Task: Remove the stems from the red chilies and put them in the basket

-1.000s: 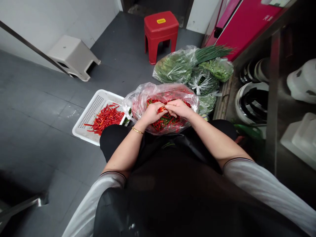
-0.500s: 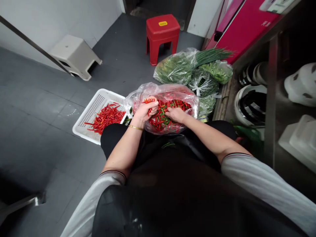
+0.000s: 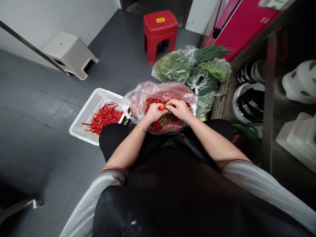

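Over a clear plastic bag (image 3: 138,95) of red chilies with green stems, my two hands meet. My left hand (image 3: 155,112) is closed around red chilies (image 3: 161,107), whose ends poke out by the thumb. The fingertips of my right hand (image 3: 180,109) pinch at the stem end of a chili, right against the left fingers. The bag rests at my lap, its mouth spread open. To the left, a white perforated basket (image 3: 81,116) on the floor holds a heap of loose red chilies (image 3: 106,118).
Bagged greens (image 3: 172,68) and long green stalks (image 3: 211,54) lie beyond the bag. A red stool (image 3: 160,31) stands behind them. At the left wall is a tipped white stool (image 3: 66,52). Shelving on the right holds a white bucket (image 3: 237,98) and white containers (image 3: 298,136).
My left hand has moved right and my right hand slightly up, out of the chilies, so they now meet above the bag. The view has shifted slightly.
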A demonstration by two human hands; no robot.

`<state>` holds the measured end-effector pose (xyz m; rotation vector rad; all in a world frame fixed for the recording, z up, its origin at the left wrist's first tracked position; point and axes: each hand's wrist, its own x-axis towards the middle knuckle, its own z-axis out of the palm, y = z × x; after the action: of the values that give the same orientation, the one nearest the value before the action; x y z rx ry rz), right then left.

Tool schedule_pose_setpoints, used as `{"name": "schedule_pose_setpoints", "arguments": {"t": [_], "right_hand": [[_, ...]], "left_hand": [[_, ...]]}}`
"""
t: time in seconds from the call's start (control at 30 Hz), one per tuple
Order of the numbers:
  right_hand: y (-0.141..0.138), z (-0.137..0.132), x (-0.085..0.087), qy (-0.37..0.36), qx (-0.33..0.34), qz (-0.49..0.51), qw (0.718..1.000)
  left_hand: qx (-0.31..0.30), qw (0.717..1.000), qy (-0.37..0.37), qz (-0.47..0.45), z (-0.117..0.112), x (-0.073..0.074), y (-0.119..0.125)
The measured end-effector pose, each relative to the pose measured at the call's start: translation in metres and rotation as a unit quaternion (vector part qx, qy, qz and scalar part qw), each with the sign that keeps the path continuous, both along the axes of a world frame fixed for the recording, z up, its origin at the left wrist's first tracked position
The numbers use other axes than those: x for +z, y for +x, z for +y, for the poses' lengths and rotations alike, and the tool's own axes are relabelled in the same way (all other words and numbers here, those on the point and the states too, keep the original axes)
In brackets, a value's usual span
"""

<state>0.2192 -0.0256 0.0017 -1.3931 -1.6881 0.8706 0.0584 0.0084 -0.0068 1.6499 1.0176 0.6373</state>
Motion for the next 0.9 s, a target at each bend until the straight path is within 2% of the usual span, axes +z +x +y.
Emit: {"name": "schedule_pose_setpoints", "arguments": {"t": [0.07, 0.13, 0.2, 0.27, 0.33, 0.4, 0.43, 0.5, 0.53, 0.6, 0.7, 0.77, 0.83, 0.9], "right_hand": [[0.004, 0.003, -0.004, -0.062, -0.003, 0.056, 0.996], [0.011, 0.007, -0.010, -0.155, -0.019, 0.142, 0.977], [0.018, 0.011, -0.015, -0.234, -0.046, 0.168, 0.957], [0.020, 0.011, -0.020, -0.254, -0.070, 0.053, 0.963], [0.012, 0.008, -0.024, -0.203, -0.064, -0.160, 0.964], [-0.005, 0.004, -0.031, -0.137, -0.007, -0.346, 0.928], [-0.016, 0.004, -0.035, -0.120, 0.032, -0.406, 0.906], [-0.034, 0.007, -0.043, -0.116, 0.102, -0.469, 0.870], [-0.040, 0.011, -0.046, -0.117, 0.120, -0.480, 0.861], [-0.041, 0.020, -0.047, -0.112, 0.123, -0.462, 0.871], [-0.025, 0.031, -0.035, -0.110, 0.086, -0.323, 0.936], [-0.016, 0.031, -0.021, -0.101, 0.056, -0.217, 0.969], [-0.014, 0.026, -0.008, -0.049, 0.022, -0.197, 0.979], [-0.017, 0.020, 0.001, 0.018, -0.002, -0.269, 0.963]], "left_hand": [[-0.012, 0.999, 0.040, 0.027, 0.001, 0.000, -0.001], [-0.032, 0.995, 0.088, 0.033, 0.004, 0.000, -0.003], [-0.027, 0.993, 0.112, 0.018, 0.009, -0.001, -0.008], [0.022, 0.997, 0.066, -0.021, 0.015, -0.002, -0.017], [0.084, 0.993, -0.032, -0.077, 0.020, -0.002, -0.025], [0.117, 0.976, -0.126, -0.132, 0.020, -0.001, -0.030], [0.122, 0.968, -0.159, -0.154, 0.020, 0.000, -0.031], [0.121, 0.956, -0.201, -0.177, 0.017, 0.002, -0.032], [0.121, 0.953, -0.213, -0.176, 0.016, 0.002, -0.031], [0.129, 0.955, -0.221, -0.150, 0.014, 0.001, -0.029], [0.135, 0.959, -0.219, -0.118, 0.013, -0.001, -0.025], [0.104, 0.954, -0.250, -0.127, 0.012, -0.001, -0.020], [0.073, 0.941, -0.294, -0.152, 0.010, 0.000, -0.014], [0.073, 0.929, -0.324, -0.164, 0.008, 0.002, -0.010]]}}
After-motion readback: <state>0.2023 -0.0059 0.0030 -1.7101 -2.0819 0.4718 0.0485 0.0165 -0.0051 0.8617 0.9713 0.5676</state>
